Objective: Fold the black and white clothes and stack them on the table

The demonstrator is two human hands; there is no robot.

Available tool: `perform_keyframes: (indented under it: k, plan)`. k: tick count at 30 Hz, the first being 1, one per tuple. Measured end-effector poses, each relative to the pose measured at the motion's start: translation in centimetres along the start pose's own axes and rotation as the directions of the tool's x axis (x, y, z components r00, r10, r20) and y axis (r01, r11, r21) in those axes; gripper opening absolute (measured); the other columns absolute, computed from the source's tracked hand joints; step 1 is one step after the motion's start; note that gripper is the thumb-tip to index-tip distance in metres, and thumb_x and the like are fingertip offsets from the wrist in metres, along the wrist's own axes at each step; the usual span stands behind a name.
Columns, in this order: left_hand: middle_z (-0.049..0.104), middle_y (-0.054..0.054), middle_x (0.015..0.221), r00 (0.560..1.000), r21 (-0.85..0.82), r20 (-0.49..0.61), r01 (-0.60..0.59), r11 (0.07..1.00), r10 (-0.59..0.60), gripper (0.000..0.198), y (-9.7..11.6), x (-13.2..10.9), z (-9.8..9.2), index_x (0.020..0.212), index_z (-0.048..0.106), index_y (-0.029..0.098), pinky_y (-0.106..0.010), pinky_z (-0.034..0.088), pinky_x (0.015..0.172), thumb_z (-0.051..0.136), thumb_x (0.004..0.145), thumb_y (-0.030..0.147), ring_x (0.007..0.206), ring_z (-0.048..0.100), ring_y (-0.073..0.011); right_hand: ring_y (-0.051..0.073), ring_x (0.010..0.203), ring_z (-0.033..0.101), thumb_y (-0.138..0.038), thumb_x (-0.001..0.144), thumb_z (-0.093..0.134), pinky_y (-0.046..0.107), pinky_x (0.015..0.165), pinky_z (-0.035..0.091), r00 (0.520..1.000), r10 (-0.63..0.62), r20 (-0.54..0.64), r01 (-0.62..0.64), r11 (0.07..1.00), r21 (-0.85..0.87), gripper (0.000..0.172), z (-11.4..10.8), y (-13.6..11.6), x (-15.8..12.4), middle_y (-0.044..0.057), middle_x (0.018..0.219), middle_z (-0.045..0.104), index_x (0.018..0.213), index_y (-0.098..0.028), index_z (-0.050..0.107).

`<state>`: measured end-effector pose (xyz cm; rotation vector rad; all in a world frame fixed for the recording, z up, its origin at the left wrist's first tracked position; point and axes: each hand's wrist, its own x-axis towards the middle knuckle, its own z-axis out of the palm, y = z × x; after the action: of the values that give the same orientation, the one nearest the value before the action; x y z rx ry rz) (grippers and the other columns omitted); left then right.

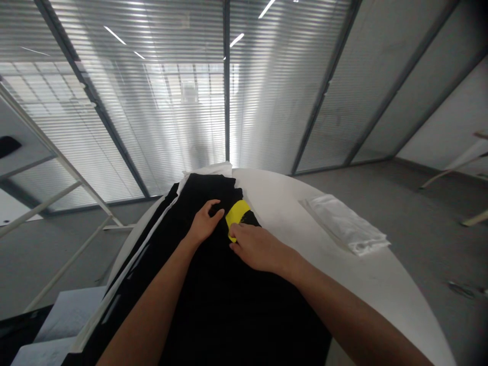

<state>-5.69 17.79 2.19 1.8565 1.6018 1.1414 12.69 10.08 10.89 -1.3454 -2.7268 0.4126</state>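
A long black garment [213, 305] lies spread over the white table and runs toward me. On its right edge is a piece of cloth with a bright yellow patch [237, 212] and a black part. My right hand [261, 249] is closed on the near left edge of this yellow-and-black cloth. I cannot tell whether that cloth belongs to the garment. Left of it, my left hand [206, 223] rests on or just over the black fabric, thumb and forefinger apart, holding nothing visible.
The round white table [282, 198] carries a folded white cloth in clear wrapping [345, 223] on the right. White fabric [208, 169] shows under the black garment's far end. A pale metal frame [82, 183] stands at left; glass partitions with blinds [267, 101] rise behind.
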Motion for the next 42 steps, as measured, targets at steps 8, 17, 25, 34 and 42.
perform_keyframes:
  k: [8, 17, 25, 34, 42]
  plan:
    - [0.063, -0.004, 0.119, 0.998, -0.075, -0.057, 0.024, 0.997, -0.028, 0.053, -0.8, 0.7, -1.8, 0.126, 0.055, 0.020, -0.036, 0.042, 0.104, 0.054, 0.073, 0.011, 0.115, 0.056, -0.0204, 0.020, 0.094, 0.057, -0.013, 0.088, 0.045, 0.031, 0.083, 0.044, 0.979, -0.203, -0.030, 0.204, 0.952, 0.229, 0.023, 0.8, -1.8, -0.4, 0.012, 0.108, 0.061, 0.107, -0.014, 0.057]
    - [0.058, -0.007, 0.131, 0.988, -0.034, -0.134, 0.075, 0.997, -0.079, 0.057, -3.2, 1.4, -2.9, 0.131, 0.050, 0.019, -0.038, 0.040, 0.108, 0.048, 0.075, 0.012, 0.125, 0.052, -0.0217, 0.021, 0.094, 0.060, -0.028, 0.088, 0.052, 0.031, 0.083, 0.045, 0.984, -0.175, 0.032, 0.162, 0.956, 0.244, 0.028, 1.0, -1.3, -0.4, 0.011, 0.108, 0.062, 0.113, -0.017, 0.059]
    - [0.055, -0.012, 0.134, 0.980, 0.447, -0.067, 0.196, 0.873, -0.186, 0.054, -4.4, 1.0, -2.4, 0.134, 0.051, 0.024, -0.059, 0.026, 0.108, 0.047, 0.080, 0.024, 0.134, 0.039, -0.0307, 0.030, 0.096, 0.064, -0.038, 0.083, 0.057, 0.037, 0.074, 0.049, 0.994, -0.011, 0.109, 0.016, 0.999, -0.041, 0.041, 2.2, -0.2, 0.1, 0.017, 0.111, 0.063, 0.117, -0.016, 0.053]
    - [0.040, -0.009, 0.149, 0.988, 0.427, -0.072, 0.154, 0.891, -0.136, 0.064, -3.9, 1.2, -2.3, 0.148, 0.033, 0.026, -0.055, 0.026, 0.109, 0.040, 0.084, 0.022, 0.140, 0.030, -0.0258, 0.029, 0.088, 0.068, -0.043, 0.087, 0.051, 0.035, 0.068, 0.048, 0.961, -0.130, 0.243, 0.142, 0.989, -0.033, 0.038, 2.4, -0.7, 0.2, 0.014, 0.098, 0.070, 0.114, -0.017, 0.054]
    - [0.044, -0.006, 0.147, 0.985, 0.567, -0.068, 0.171, 0.806, -0.160, 0.059, -4.7, 1.6, -1.8, 0.145, 0.039, 0.024, -0.054, 0.027, 0.108, 0.036, 0.087, 0.021, 0.137, 0.032, -0.0277, 0.023, 0.081, 0.067, -0.021, 0.086, 0.045, 0.029, 0.063, 0.042, 0.941, -0.246, 0.234, 0.251, 0.968, 0.009, 0.021, 3.0, -0.9, 0.4, 0.011, 0.096, 0.071, 0.103, -0.019, 0.058]
